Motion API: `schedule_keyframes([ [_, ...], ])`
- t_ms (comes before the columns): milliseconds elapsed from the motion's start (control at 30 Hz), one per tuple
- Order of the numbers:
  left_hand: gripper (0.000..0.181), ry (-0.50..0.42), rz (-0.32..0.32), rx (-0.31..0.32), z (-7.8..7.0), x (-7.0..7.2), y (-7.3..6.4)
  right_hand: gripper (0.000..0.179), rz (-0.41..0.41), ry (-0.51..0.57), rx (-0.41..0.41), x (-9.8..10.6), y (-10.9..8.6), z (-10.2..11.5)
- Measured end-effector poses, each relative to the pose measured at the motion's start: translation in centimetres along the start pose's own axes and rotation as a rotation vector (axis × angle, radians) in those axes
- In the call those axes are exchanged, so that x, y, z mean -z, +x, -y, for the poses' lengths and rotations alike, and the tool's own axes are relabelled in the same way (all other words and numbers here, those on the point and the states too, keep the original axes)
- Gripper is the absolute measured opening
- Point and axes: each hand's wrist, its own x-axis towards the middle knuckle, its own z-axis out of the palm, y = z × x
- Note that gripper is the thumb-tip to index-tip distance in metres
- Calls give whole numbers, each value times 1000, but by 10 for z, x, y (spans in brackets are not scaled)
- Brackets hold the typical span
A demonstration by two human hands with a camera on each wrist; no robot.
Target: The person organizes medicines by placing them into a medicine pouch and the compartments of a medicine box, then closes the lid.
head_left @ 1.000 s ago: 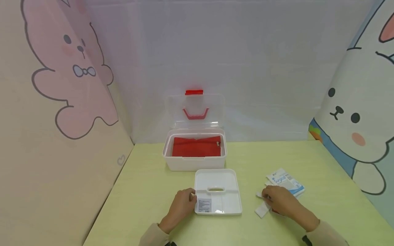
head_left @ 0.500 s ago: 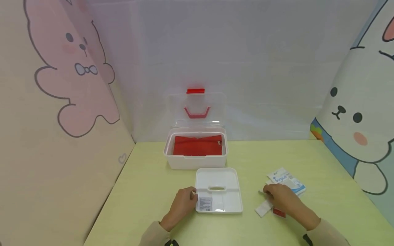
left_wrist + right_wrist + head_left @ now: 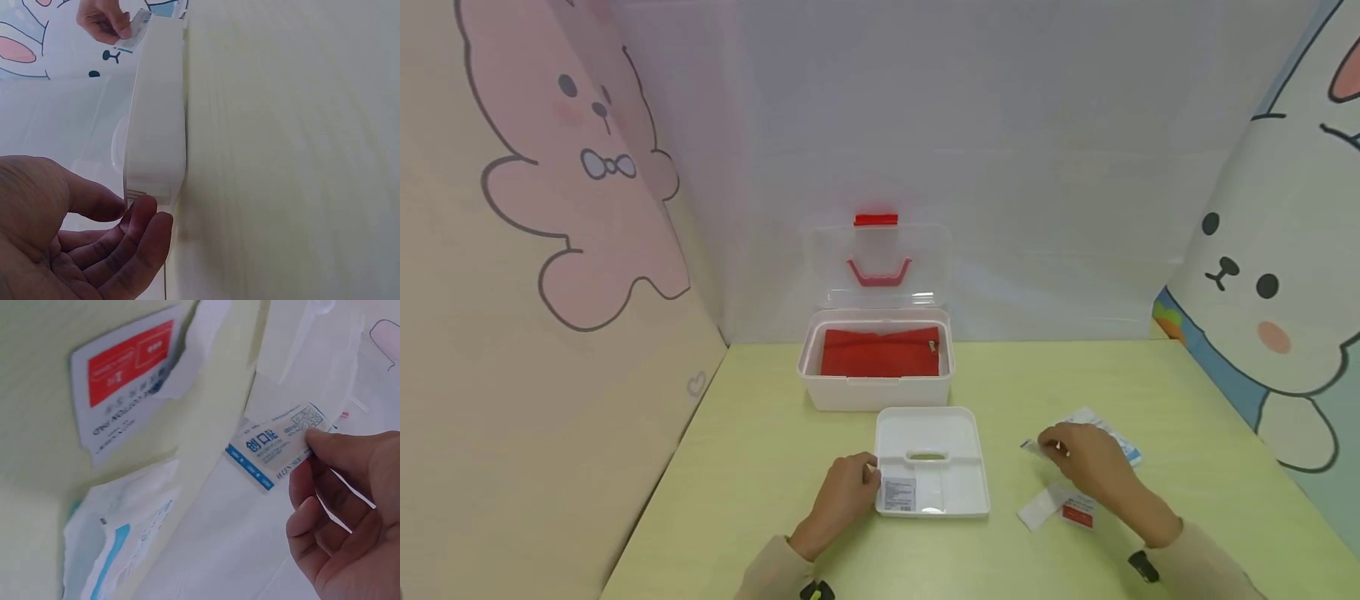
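My left hand [image 3: 841, 498] pinches the left edge of a shallow white plastic tray [image 3: 928, 429], thumb and fingertips at its rim [image 3: 150, 119]. A small printed packet [image 3: 899, 494] lies in the tray's near left compartment. Over the table to the right, my right hand [image 3: 1093, 462] holds a white and blue adhesive bandage packet [image 3: 265, 450] between thumb and index finger, lifted off the table. Below that hand lie a red and white cotton pad packet [image 3: 1078, 511] and a white paper packet [image 3: 1040, 509]. A blue and white "Surgical" packet [image 3: 1129, 451] is partly hidden behind the hand.
Behind the tray stands a white box [image 3: 876, 393] with its clear lid [image 3: 835, 267] raised. Inside it sits a red zippered pouch [image 3: 880, 354]. A pale curtain backs the table, and cartoon-printed panels stand at both sides.
The right hand has picked the bandage packet up from the group at the right and raised it, uncovering the red and white packet. The left hand stays at the tray's edge.
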Motion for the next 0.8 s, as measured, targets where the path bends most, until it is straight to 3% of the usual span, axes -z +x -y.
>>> schedule_keyframes([
  [200,21,-13,17,23,-1,0,1,10,-11,115,-58,6,9,8],
  [500,21,-17,22,16,2,0,1,7,17,492,-193,15,24,28],
  [800,20,-7,18,19,1,-1,1,8,60,642,-243,9,39,60],
])
